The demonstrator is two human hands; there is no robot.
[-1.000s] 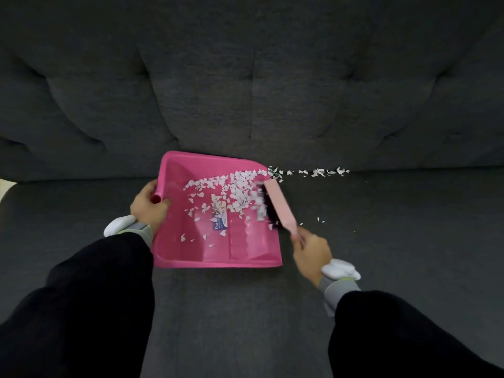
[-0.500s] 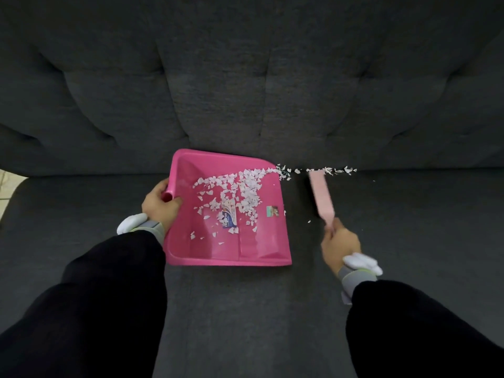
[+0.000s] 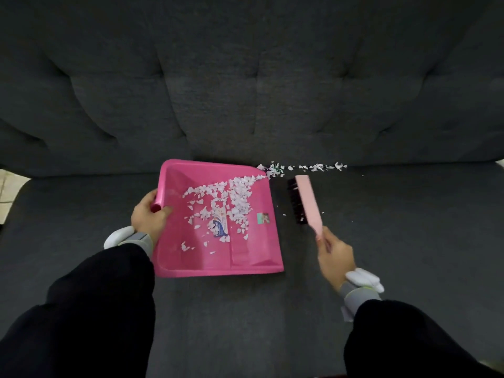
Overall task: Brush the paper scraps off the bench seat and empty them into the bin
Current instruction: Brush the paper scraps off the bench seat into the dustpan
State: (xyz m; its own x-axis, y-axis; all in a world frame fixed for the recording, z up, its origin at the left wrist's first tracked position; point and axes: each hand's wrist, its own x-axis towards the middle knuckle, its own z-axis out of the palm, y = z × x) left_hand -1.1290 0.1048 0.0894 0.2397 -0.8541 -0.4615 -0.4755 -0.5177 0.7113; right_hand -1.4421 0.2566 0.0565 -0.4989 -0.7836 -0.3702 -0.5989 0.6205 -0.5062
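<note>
The pink dustpan sits flat on the dark grey bench seat, our surface, with its far edge pushed up close to the seam where the tufted backrest rises. The left hand has its grip closed around the dustpan's handle stub on the pan's left wall, thumb hooked over the rim. Inside the pan, a spread of white paper scraps runs from the far right corner down toward the middle, with a printed label among them and a small sticker near the right lip.

Over on the right, the right hand has its grip wrapped tight on the handle of the pale pink brush. The brush stands just beside the pan's open right edge, a narrow strip of bare seat between them, dark bristles facing the pan.

More scraps are still out there: a thin line of loose scraps lies along the back edge of the surface, right in the seam, starting at the pan's far right corner and running right. A few specks dot the seat around the brush.

Plenty of open room to the right of the brush and along the near edge of the surface. Black sleeves fill the lower corners.
</note>
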